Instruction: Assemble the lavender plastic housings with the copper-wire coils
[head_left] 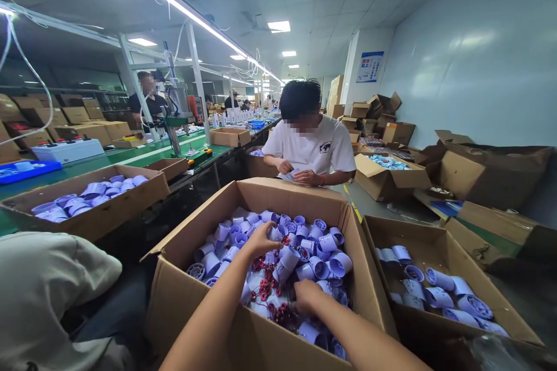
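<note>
I am reaching both arms into the big cardboard box in front of me, which is heaped with pale purple plastic housings and a tangle of small red-wired coils in the middle. My left hand is resting palm-down on the pile, fingers curled loosely over a housing; whether they are actually gripping it I cannot tell. My right hand is lying nearer to me, fingers bent down among the parts at the edge of the coils, and what they are pinching is hidden.

Judging by how things lie, the sorting is far from over: this box is looking quite full, while the smaller box to my right is holding only a thin scatter of housings. Across from me a person in a white shirt is handling similar parts.
</note>
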Tool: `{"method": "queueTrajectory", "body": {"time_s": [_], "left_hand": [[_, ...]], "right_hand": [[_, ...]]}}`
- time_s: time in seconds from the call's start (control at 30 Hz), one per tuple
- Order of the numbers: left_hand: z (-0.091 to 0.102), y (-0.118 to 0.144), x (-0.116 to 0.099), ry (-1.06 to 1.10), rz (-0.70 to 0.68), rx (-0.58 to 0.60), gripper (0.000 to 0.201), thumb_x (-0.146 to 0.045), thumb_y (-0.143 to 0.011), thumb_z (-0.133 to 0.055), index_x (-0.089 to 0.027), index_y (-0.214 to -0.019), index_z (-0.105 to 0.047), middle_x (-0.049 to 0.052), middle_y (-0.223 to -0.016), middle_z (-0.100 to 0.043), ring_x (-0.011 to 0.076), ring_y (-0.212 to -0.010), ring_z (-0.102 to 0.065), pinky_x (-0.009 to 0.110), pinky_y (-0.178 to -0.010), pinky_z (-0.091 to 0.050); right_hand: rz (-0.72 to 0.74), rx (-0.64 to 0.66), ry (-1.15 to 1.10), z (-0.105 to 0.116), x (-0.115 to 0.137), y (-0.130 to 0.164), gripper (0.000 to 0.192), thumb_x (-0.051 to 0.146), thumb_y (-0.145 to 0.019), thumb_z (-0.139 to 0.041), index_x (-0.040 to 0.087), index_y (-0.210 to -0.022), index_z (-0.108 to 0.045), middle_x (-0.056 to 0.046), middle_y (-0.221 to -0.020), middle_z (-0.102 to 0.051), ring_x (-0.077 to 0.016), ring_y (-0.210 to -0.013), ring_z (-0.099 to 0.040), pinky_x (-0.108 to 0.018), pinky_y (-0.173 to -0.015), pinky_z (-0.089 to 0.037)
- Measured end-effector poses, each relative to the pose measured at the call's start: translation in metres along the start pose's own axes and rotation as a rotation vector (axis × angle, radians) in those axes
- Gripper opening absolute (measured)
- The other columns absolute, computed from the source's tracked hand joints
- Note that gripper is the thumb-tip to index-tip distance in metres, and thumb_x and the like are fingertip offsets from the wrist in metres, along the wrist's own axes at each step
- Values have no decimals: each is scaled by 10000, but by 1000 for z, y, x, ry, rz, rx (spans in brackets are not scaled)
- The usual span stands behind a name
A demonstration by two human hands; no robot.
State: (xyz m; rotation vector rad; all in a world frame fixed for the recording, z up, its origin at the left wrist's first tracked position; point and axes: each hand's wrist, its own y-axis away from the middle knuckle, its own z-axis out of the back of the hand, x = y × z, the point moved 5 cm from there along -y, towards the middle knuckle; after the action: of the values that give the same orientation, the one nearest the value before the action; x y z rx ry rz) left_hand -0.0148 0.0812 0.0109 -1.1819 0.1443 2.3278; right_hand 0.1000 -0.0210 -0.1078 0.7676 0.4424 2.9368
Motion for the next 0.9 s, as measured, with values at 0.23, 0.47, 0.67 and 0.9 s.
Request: {"method": "queueTrajectory", "body": {"time_s": [0.23, 0.47, 0.67, 0.9], "left_hand": [[8, 7, -22, 193, -213, -93, 419, -134, -476, -759, -212, -875, -657, 12, -945, -643, 224, -924, -578, 330, -880, -442], [20, 4, -17, 648, -92, -305, 465, -331, -551, -796, -195, -948, -595, -8, -747, -637, 148, -660, -597, 231, -606, -465], [21, 5, -25, 971, -21, -322, 548, -429, -464, -847, -193, -879, -578, -20, -757, -602, 140, -655, -605, 290, -627, -544], [8, 6, -30, 1081, 42, -184, 570, -461, -446, -855, -199, -852, -552, -23, -792, -607, 147, -689, -620, 309, -646, -561]], "right_hand": [[36, 98, 85, -5, 7, 9, 320, 42, -512, -734, 212, -783, -736, -107, -875, -734, -363, -930, -668, -419, -783, -493], [56, -36, -64, 17, 4, 2, 163, 160, -474, -780, 262, -550, -678, -23, -668, -700, -290, -774, -666, -358, -694, -465], [123, -278, -409, 48, 17, -10, 339, 411, -739, -666, 230, -1026, -665, -64, -852, -698, -221, -789, -633, -321, -717, -449], [253, -400, -831, 63, 32, -15, 537, 676, -650, -631, 193, -883, -663, -76, -951, -669, -224, -853, -599, -321, -743, -457]]}}
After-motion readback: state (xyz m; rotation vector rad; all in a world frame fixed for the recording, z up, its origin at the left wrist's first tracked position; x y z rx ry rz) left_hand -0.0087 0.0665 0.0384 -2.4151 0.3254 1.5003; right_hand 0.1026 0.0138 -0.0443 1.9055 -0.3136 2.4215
